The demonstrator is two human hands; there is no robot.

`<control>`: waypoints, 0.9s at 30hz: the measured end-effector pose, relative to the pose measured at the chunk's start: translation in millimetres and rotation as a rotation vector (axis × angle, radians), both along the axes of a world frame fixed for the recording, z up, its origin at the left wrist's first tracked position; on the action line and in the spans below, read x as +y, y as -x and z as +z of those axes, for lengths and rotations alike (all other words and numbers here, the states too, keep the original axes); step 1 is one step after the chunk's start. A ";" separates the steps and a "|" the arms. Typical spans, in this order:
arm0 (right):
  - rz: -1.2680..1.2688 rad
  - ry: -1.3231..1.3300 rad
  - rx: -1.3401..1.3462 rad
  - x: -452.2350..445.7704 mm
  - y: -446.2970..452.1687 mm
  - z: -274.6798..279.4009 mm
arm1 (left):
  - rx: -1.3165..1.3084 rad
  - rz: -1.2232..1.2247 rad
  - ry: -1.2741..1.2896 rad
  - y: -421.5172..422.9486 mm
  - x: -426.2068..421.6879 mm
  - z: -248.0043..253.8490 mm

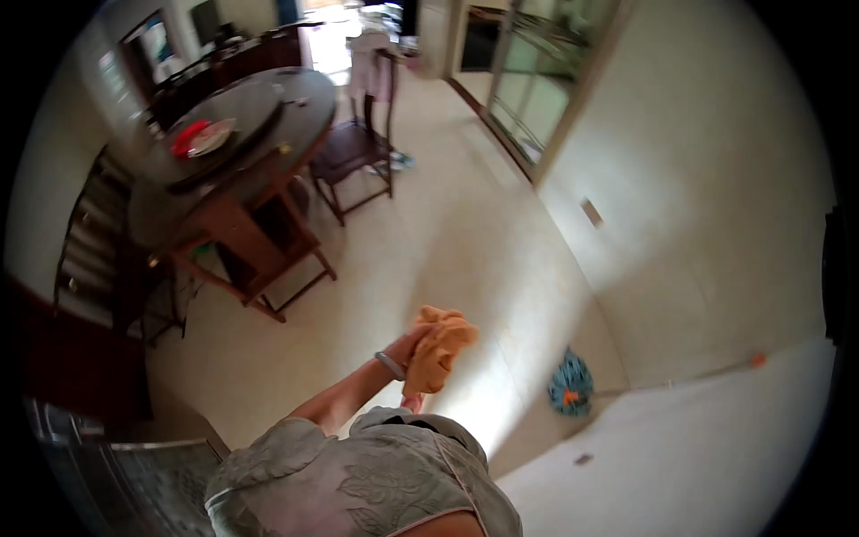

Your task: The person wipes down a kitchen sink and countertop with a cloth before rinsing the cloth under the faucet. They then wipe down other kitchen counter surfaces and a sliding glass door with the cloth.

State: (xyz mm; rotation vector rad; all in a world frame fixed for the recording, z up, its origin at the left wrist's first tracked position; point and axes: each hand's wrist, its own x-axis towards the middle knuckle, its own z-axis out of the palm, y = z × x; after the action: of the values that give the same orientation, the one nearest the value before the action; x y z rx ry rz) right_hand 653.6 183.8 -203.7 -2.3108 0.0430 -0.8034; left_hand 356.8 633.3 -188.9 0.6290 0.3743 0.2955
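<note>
Likely carrying orange cloth (441,356) gripped in left hand (412,345), needing a snug hold next, but can't tell about unseen right hand.

We wear a grey-green top (331,488) with a raised leafy pattern (385,483) — pale piping (463,483) trims it. A pale bracelet (389,365) circles our left wrist (399,353).
</note>
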 end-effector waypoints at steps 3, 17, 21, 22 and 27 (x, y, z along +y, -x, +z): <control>0.155 -0.036 0.070 64.9 1.6 -16.8 | -0.012 -0.118 0.295 -15.1 27.9 -28.2; 0.680 -0.213 0.385 282.0 -129.3 -45.9 | 0.041 0.194 0.469 -97.8 83.9 -6.8; 0.767 -0.287 0.467 332.1 -201.3 -48.5 | -0.026 0.234 0.375 -140.7 113.7 -8.5; 0.787 -0.309 0.492 346.4 -217.7 -51.0 | -0.053 0.230 0.349 -152.1 122.3 -10.0; 0.824 -0.496 0.712 418.4 -288.8 -67.7 | -0.162 0.387 0.300 -206.6 157.3 2.9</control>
State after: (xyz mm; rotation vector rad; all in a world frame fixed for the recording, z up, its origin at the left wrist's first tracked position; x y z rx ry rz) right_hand 942.4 602.2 -271.4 -1.7693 -0.3354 0.4131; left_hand 563.4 790.6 -186.0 0.2313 0.3746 0.6428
